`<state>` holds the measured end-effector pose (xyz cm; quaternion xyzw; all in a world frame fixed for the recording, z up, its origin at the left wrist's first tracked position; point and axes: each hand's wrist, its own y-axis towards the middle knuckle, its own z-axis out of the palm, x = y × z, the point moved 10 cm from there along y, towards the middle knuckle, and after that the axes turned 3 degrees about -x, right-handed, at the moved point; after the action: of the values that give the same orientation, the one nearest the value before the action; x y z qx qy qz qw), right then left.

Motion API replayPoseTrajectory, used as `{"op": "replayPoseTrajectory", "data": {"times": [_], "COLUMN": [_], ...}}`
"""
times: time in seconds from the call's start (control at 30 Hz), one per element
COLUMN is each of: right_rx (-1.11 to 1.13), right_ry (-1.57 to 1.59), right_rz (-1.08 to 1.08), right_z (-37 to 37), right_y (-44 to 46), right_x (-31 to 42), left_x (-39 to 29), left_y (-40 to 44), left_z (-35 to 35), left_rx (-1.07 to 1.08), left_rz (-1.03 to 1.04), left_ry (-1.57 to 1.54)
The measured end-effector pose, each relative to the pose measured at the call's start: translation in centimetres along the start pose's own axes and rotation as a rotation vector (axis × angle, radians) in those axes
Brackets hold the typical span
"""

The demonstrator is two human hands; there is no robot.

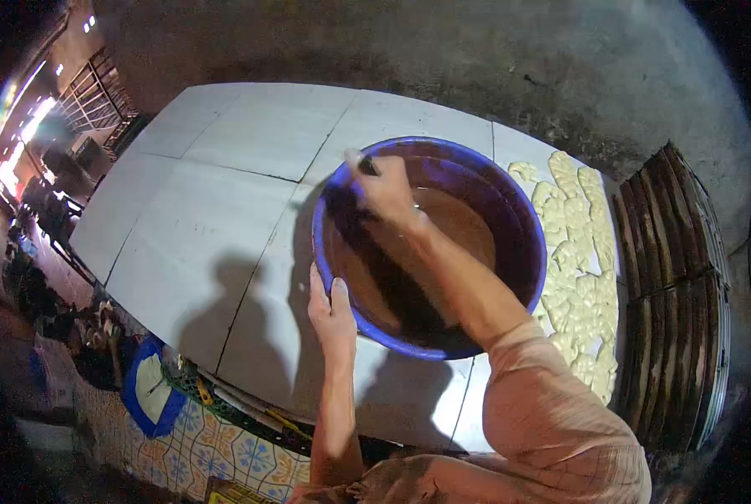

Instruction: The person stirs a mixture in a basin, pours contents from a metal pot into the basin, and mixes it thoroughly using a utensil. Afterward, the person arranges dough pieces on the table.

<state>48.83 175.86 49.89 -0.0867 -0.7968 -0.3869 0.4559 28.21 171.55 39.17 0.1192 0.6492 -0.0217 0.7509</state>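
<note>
A big round purple tub point(539, 227) stands on the white table, with brown liquid point(455, 223) inside. My left hand point(333, 317) holds the tub's near left side, its fingers along the outer wall and the thumb at the rim. Over the tub's far left rim, my right hand point(385, 189) is closed around a small dark object point(368, 166), partly hidden by the fingers. Blur and shadow keep me from telling what kind of thing it is. My right forearm crosses above the liquid.
Pale, twisted dough pieces point(573, 252) lie close together right of the tub. Dark ridged trays point(674, 294) are stacked at the table's right end. Large white tiles point(232, 139) cover the table. A blue-edged container point(150, 386) sits low at the left, near a patterned floor point(216, 449).
</note>
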Motion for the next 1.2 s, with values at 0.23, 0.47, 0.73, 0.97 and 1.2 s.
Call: {"op": "replayPoseTrajectory", "data": {"times": [0.23, 0.47, 0.73, 0.97, 1.2], "right_rx": [0.07, -0.76, -0.172, -0.016, -1.01], "right_ry": [-0.052, 0.411, -0.142, -0.214, 0.09], "right_rz": [0.024, 0.286, -0.121, -0.272, 0.24], "right_z": [-9.1, -22.9, -4.4, -12.0, -27.8], "right_y": [-14.4, -8.5, -2.3, -16.5, -7.6], "right_x": [6.4, -5.1, 1.5, 6.1, -10.1], "left_x": [-1.2, -0.1, 0.1, -0.7, 2.4], "left_y": [-0.3, -0.4, -0.3, -0.5, -0.8], "left_z": [-0.1, -0.4, -0.4, -0.4, -0.7], "left_rx": [-0.016, -0.027, -0.058, -0.043, -0.18], "left_rz": [0.013, 0.011, 0.052, 0.017, 0.076], "left_ry": [0.088, 0.093, 0.072, 0.086, 0.08]}}
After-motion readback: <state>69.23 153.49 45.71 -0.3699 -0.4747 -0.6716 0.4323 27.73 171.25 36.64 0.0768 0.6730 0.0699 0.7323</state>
